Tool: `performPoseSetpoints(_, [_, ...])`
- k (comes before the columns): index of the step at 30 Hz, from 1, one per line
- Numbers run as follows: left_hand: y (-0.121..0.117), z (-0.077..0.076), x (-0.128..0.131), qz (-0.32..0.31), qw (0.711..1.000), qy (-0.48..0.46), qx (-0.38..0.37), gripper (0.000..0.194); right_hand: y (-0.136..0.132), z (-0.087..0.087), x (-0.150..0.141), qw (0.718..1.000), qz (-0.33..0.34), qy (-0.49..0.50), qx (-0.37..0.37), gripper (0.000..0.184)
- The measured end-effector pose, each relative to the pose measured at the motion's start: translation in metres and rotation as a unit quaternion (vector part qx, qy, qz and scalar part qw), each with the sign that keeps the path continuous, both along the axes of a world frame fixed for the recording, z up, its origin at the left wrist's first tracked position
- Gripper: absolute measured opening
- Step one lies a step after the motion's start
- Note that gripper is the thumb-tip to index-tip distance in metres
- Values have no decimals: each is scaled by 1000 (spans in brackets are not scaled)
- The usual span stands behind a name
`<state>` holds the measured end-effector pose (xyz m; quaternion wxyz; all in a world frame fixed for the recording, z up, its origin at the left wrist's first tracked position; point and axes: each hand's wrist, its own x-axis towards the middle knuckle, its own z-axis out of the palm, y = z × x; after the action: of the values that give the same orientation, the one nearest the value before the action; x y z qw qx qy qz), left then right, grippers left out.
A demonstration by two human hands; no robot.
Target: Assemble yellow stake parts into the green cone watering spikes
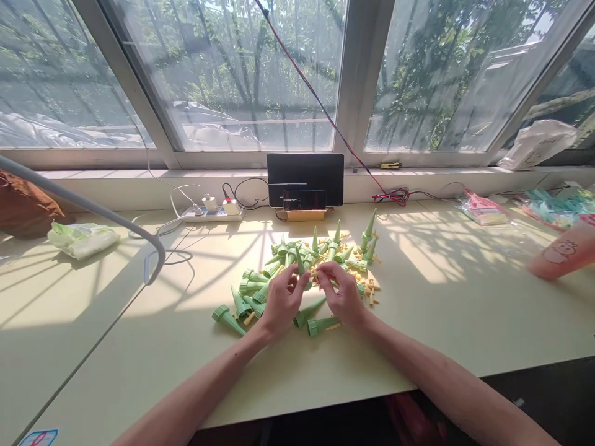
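Note:
My left hand [284, 298] is closed around a green cone-shaped plastic piece [300, 262], its pointed end upward. Close beside it, my right hand [343, 293] pinches a small yellow plastic piece [313, 272] against the side of that cone; whether the two are joined I cannot tell. A pile of similar green cones [253, 282] with ribbed collars lies around both hands, some standing point up, others on their sides. Small yellow pieces [372, 288] are mixed in, mostly at the right of the pile. Two cones [320, 326] lie nearest me.
Behind the pile stand a dark tablet [304, 173] and a phone [304, 199]. A power strip [214, 214] with plugs and a grey lamp arm [116, 217] are at left, near a tissue pack [82, 240]. A pink cup [564, 251] lies at right, by plastic bags [486, 207].

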<state>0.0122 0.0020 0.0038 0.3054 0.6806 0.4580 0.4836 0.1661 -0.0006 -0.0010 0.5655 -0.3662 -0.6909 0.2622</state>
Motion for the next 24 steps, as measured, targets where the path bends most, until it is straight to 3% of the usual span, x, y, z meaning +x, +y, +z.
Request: performPoseSetpoints(24, [0, -4, -2, 17, 1000, 12, 18, 25, 5, -5, 0, 998, 30, 18, -52, 13])
